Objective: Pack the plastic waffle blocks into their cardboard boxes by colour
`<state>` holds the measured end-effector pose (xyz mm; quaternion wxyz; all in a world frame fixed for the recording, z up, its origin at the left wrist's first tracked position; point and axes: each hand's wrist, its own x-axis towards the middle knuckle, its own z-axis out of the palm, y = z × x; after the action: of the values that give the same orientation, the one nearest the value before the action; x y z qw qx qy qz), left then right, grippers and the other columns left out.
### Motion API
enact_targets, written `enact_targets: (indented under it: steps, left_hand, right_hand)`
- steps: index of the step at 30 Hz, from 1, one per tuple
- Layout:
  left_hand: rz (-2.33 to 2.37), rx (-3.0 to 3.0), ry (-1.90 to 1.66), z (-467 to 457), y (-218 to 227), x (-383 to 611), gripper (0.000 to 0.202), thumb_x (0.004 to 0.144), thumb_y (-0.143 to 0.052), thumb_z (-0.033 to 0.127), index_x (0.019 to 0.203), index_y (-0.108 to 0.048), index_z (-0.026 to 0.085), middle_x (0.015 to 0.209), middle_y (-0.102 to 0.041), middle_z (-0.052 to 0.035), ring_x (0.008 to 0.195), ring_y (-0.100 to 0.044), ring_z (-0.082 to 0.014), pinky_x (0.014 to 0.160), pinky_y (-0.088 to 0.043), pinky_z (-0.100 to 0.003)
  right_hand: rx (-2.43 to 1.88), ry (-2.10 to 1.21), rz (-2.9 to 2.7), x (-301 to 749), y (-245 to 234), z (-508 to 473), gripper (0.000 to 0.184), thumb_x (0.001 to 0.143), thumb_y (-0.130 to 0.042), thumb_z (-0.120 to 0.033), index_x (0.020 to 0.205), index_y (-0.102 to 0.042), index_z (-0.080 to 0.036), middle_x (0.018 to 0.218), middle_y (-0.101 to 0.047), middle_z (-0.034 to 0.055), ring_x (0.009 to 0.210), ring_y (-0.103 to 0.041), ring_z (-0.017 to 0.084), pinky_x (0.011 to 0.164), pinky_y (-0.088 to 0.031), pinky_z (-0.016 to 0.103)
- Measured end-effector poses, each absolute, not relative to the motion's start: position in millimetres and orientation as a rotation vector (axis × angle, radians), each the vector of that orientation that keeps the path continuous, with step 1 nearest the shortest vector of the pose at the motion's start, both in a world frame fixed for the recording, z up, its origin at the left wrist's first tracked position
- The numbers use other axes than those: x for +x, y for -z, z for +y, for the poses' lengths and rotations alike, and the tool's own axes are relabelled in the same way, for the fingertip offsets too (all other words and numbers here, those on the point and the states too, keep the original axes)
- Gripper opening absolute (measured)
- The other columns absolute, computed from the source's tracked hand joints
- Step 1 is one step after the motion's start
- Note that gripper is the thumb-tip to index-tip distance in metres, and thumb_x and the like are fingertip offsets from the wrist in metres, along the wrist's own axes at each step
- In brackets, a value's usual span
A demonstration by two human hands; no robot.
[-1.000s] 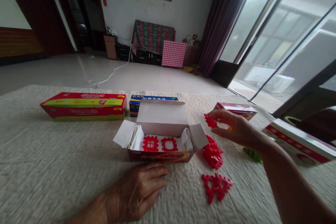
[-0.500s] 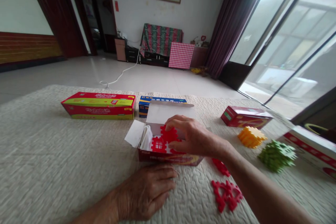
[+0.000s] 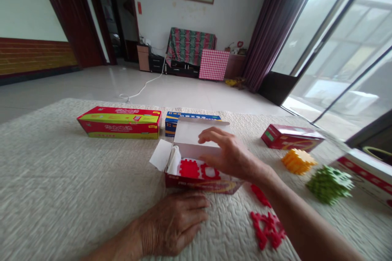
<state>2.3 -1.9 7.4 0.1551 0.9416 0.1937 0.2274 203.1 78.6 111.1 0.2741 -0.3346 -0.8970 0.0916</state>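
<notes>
An open red cardboard box [image 3: 202, 184] with white flaps sits in front of me on the quilted cloth, and red plastic interlocking pieces [image 3: 196, 169] lie flat inside it. My right hand [image 3: 228, 153] hovers over the box's right half, fingers spread, holding nothing. My left hand [image 3: 176, 222] rests palm down on the cloth just in front of the box, fingers loosely apart. More red pieces [image 3: 268, 228] lie on the cloth to the right of the box, partly hidden by my right forearm.
A long red and yellow box [image 3: 121, 122] and a blue box [image 3: 174, 122] lie behind the open one. To the right are a small red box [image 3: 290, 136], an orange pile of pieces [image 3: 298, 161], a green pile [image 3: 330, 177] and a further box [image 3: 370, 175] at the edge.
My right hand carried a red piece from the right side into the box, set it down among the others, and now hovers with nothing in it. The left hand stayed put.
</notes>
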Motion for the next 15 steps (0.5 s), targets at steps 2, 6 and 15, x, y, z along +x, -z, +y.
enact_targets:
  steps: [2, 6, 15]
  left_hand:
    - [0.543, 2.698, -0.652, -1.4, -8.8, 2.8, 0.025, 0.092, -0.046, 0.012, 0.109, -0.064, 0.012, 0.124, -0.065, -0.0116, 0.119, -0.06, -0.0183, 0.108, -0.046, -0.031]
    - [0.532, 2.705, -0.667, 0.0, -11.6, 3.6, 0.026, 0.092, -0.044, 0.012, 0.109, -0.064, 0.011, 0.124, -0.066, -0.0134, 0.119, -0.06, -0.0191, 0.106, -0.048, -0.032]
    - [0.548, 2.677, -0.691, -0.5, -10.5, 2.1, 0.033, 0.089, -0.048, 0.009, 0.115, -0.065, 0.017, 0.126, -0.066, -0.0088, 0.121, -0.059, -0.0196, 0.105, -0.049, -0.032]
  right_hand:
    - [-0.973, -0.176, -2.313, 223.5, -118.0, 76.7, 0.014, 0.084, -0.061, -0.026, 0.097, -0.062, -0.021, 0.103, -0.067, 0.0058, 0.095, -0.063, 0.018, 0.087, -0.05, 0.035]
    - [-1.177, -0.036, -2.177, 278.0, -122.4, 72.5, 0.013, 0.087, -0.056, -0.031, 0.092, -0.064, -0.022, 0.097, -0.069, 0.0064, 0.088, -0.065, 0.02, 0.082, -0.052, 0.037]
    - [-1.577, -0.377, -2.582, 366.7, -95.8, 55.2, 0.052, 0.073, -0.069, -0.031, 0.125, -0.059, -0.024, 0.131, -0.062, 0.0102, 0.117, -0.06, 0.028, 0.102, -0.047, 0.043]
